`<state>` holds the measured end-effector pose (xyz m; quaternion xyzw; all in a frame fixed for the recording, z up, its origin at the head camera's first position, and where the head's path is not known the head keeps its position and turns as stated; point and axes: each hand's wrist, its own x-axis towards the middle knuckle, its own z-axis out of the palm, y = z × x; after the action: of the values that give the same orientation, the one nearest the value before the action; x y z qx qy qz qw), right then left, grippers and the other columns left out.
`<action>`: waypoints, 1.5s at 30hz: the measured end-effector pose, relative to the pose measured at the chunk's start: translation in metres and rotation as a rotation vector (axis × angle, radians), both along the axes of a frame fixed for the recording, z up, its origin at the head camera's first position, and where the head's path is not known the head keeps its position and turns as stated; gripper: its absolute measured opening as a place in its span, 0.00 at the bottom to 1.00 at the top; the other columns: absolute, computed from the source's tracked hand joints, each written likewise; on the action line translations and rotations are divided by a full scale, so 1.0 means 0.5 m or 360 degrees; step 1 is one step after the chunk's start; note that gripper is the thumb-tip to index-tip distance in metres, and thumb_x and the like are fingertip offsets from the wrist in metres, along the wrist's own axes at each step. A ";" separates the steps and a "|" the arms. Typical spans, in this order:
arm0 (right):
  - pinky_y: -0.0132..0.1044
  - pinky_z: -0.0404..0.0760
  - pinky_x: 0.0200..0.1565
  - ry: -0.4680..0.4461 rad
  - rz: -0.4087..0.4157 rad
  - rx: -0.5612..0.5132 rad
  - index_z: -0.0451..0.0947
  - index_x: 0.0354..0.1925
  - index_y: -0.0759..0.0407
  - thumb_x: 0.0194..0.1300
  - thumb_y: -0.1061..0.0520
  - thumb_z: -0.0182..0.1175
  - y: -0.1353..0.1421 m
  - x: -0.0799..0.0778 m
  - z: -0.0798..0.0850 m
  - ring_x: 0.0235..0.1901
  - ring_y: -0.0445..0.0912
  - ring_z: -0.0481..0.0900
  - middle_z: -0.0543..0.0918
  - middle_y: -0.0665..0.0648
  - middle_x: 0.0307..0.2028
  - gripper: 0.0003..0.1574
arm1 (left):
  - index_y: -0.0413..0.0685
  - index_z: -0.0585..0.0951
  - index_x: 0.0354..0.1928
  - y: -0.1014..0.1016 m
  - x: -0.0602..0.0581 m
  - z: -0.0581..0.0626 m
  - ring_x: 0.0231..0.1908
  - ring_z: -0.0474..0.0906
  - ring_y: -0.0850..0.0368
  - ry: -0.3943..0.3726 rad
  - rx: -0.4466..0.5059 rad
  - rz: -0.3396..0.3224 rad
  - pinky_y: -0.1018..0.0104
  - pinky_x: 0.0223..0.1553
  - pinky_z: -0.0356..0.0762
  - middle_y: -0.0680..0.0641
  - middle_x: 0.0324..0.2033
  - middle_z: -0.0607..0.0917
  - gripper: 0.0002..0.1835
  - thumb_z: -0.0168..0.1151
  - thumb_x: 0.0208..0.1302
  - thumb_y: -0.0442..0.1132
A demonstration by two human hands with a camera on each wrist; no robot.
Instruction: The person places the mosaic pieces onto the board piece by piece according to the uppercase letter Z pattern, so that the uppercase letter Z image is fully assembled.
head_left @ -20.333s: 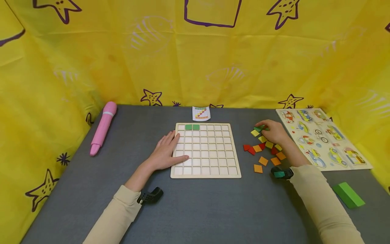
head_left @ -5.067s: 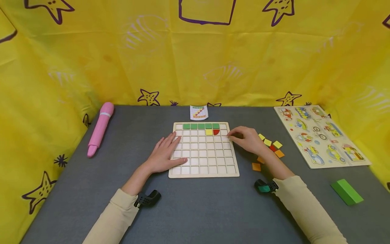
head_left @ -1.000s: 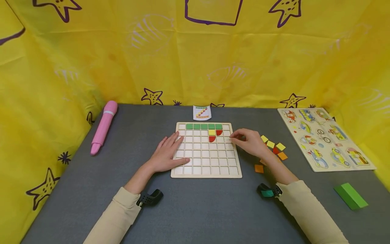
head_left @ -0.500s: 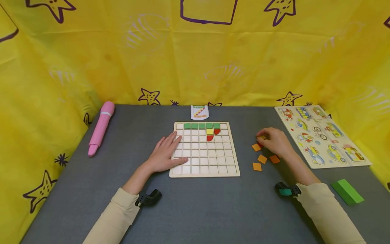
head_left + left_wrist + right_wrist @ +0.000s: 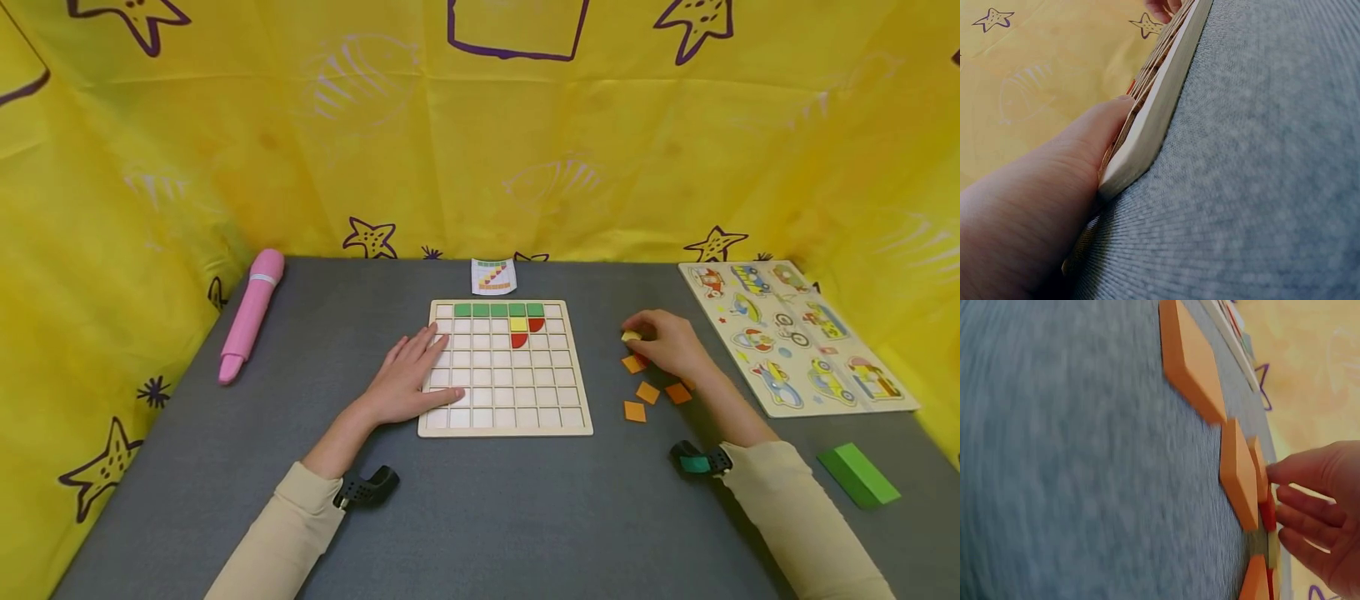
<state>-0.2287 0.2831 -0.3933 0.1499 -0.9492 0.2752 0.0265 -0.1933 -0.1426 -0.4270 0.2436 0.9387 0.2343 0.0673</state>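
Observation:
My left hand [image 5: 405,377] lies on the left side of the wooden grid board [image 5: 504,432], fingers spread and thumb over its cells. Several green tiles [image 5: 498,310] fill much of the board's top row. Below them sit a yellow tile [image 5: 517,325] and two red rounded tiles, one right of it [image 5: 536,324] and one under it [image 5: 519,340]. To the right of the board, my right hand [image 5: 670,343] pinches a yellow square tile [image 5: 632,336] between thumb and fingers. Orange tiles [image 5: 648,392] lie below that hand, which hides part of the pile.
Behind the board stands a small pattern card [image 5: 493,277]. A picture puzzle board [image 5: 798,337] lies at the right, with a green block [image 5: 858,475] in front of it. At the left lies a pink microphone-like toy [image 5: 253,317]. A yellow curtain [image 5: 480,167] encloses the table.
Over twenty seconds, the board has gained green, yellow and red tiles. Within the last second, my right hand went from the board's edge to the pile and took a yellow tile. The left hand stays put.

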 end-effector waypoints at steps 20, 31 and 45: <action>0.55 0.74 0.51 -0.0052 0.0021 -0.0038 0.81 0.50 0.65 0.62 0.57 0.67 -0.038 0.011 -0.008 0.46 0.58 0.80 0.84 0.65 0.45 0.19 | 0.44 0.52 0.77 0.000 0.001 -0.001 0.75 0.38 0.48 0.0024 0.0029 -0.0022 0.45 0.70 0.34 0.42 0.76 0.44 0.50 0.56 0.63 0.66; 0.52 0.77 0.47 -0.0033 0.0002 -0.0065 0.82 0.48 0.64 0.61 0.57 0.69 -0.058 0.012 -0.005 0.41 0.55 0.82 0.85 0.63 0.41 0.18 | 0.45 0.52 0.77 0.000 0.004 0.004 0.75 0.38 0.50 0.0014 0.0009 -0.0011 0.46 0.71 0.34 0.43 0.76 0.43 0.51 0.57 0.62 0.66; 0.42 0.76 0.41 -0.0103 0.0205 -0.0182 0.83 0.43 0.59 0.57 0.54 0.72 -0.202 -0.008 0.012 0.37 0.49 0.77 0.83 0.54 0.36 0.16 | 0.45 0.52 0.77 0.000 0.002 0.003 0.75 0.38 0.50 0.0015 0.0004 -0.0001 0.46 0.70 0.34 0.43 0.76 0.44 0.51 0.57 0.62 0.67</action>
<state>-0.2327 0.1821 -0.3874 0.2000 -0.9207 0.3349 -0.0134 -0.1921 -0.1425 -0.4257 0.2452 0.9386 0.2344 0.0625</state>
